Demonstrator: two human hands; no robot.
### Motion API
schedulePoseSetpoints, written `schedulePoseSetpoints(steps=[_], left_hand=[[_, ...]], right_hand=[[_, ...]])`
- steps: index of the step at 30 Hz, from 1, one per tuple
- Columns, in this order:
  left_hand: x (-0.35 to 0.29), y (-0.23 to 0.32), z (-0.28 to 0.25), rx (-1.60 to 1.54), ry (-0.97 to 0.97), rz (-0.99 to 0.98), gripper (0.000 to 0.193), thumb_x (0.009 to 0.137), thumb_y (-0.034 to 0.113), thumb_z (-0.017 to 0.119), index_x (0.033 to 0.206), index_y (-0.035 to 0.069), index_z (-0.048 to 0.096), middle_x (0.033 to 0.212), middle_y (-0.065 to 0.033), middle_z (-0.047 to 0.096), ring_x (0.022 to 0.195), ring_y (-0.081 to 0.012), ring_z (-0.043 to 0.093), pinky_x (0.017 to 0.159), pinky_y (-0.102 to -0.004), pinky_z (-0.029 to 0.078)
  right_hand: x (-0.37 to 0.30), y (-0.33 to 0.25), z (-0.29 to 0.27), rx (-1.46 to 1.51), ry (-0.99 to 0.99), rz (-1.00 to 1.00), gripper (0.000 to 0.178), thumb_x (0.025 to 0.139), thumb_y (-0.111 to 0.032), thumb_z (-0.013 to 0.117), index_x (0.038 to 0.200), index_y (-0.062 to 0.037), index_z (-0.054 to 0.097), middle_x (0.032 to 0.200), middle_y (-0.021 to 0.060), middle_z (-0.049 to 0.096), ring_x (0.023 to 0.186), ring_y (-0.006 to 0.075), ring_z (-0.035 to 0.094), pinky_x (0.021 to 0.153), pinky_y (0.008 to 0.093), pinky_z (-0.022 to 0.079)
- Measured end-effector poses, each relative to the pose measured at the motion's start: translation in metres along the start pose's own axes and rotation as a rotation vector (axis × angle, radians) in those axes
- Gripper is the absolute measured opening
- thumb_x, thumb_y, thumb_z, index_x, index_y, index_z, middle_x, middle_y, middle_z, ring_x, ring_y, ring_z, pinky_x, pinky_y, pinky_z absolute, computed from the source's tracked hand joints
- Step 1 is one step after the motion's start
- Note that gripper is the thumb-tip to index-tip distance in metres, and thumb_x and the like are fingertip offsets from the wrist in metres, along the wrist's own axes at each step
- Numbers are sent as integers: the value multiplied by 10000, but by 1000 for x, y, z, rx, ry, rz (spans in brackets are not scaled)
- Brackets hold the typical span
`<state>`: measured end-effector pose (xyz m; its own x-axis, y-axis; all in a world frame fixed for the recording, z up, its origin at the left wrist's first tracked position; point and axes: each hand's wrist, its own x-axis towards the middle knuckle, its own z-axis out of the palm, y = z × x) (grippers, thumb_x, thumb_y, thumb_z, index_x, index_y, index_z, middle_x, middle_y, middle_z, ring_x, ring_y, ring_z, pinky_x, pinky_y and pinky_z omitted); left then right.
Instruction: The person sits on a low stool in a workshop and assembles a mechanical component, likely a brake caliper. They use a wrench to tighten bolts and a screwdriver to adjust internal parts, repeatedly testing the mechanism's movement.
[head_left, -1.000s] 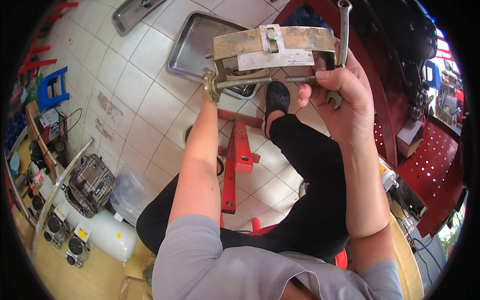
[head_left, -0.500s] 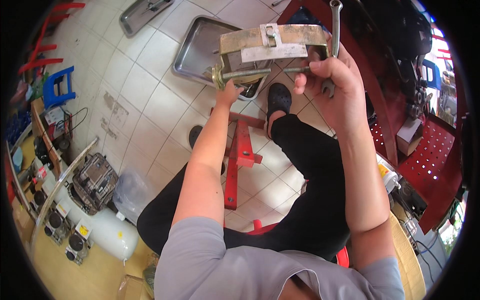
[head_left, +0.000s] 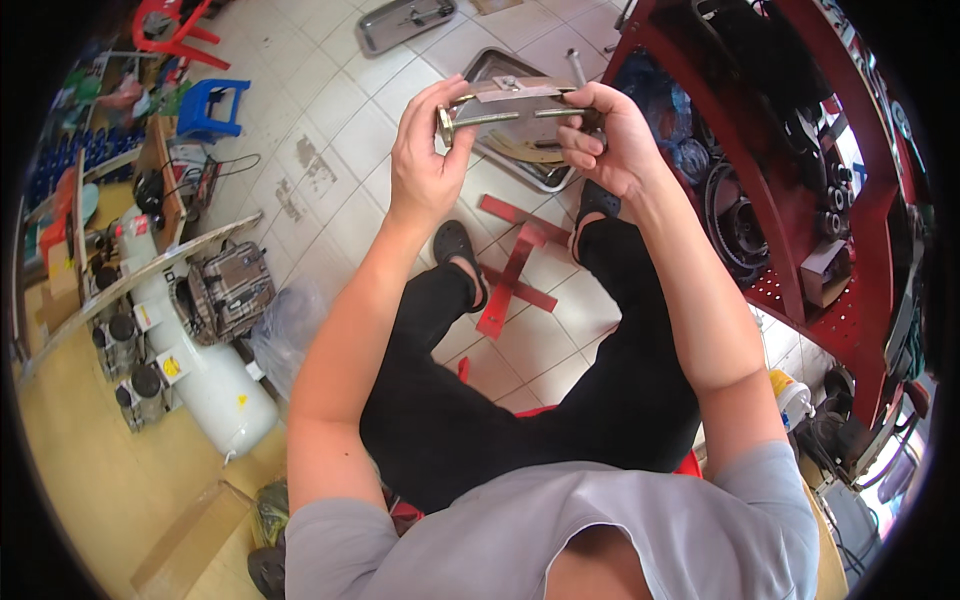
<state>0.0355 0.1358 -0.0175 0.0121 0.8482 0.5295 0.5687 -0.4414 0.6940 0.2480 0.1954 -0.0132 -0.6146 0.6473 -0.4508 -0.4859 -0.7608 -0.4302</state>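
Out in front of me, both hands hold a worn metal bracket (head_left: pixel 530 95) with a plate along its top. Two threaded rods run inward from its ends toward each other, the left threaded rod (head_left: pixel 490 119) starting at a nut and washer. My left hand (head_left: pixel 425 160) is closed round the bracket's left end, thumb near the nut. My right hand (head_left: pixel 620 135) grips the right end, its fingers partly hiding the right rod. A combination wrench (head_left: pixel 575 66) sticks up from the right hand; its lower part is hidden.
Beyond the bracket, a metal tray (head_left: pixel 550 182) lies on the tiled floor, with a second tray (head_left: pixel 405 25) farther off. A red stand (head_left: pixel 515 265) sits between my feet. Blue stool (head_left: pixel 212 108) and white tank (head_left: pixel 225 400) are at left; a red rack (head_left: pixel 740 120) rises at right.
The bracket has moved farther from me, and the view has shifted. My left hand, earlier mostly behind the left end, now wraps it from the side. My right hand still holds bracket and wrench.
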Motion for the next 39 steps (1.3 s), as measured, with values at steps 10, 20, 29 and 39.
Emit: schedulePoseSetpoints(steps=[10,20,29,39], left_hand=[[-81,32,-44,-180,252,-864,264,939,199,417,1004,6,585,807,-80,606,614,-113,563,512,-244,421],[-66,23,-7,-1086,298,-1227,193,963,215,417,1060,60,480,860,-84,514,661,-180,498,574,-317,405],[-41,-3,29,-1164,-50,-1199,214,948,229,442,1075,65,495,829,-84,559,700,-171,527,605,-302,424],[-25,5,64,-884,22,-1125,287,865,266,641,1008,22,593,878,-63,630,726,-128,621,573,-237,451]], right_hand=[[-51,66,38,-877,0,16,688,927,-612,289,1235,-31,490,678,14,518,371,40,206,335,216,193],[-43,54,22,-648,-7,-451,446,812,-284,646,1148,-17,525,611,-58,401,410,21,313,364,218,260],[-7,32,21,-1324,200,-647,304,850,-273,598,1016,-19,617,694,130,608,588,199,543,623,331,452],[-6,26,8,-1227,420,-782,283,934,-222,516,1080,15,569,831,176,634,710,201,573,685,323,460]])
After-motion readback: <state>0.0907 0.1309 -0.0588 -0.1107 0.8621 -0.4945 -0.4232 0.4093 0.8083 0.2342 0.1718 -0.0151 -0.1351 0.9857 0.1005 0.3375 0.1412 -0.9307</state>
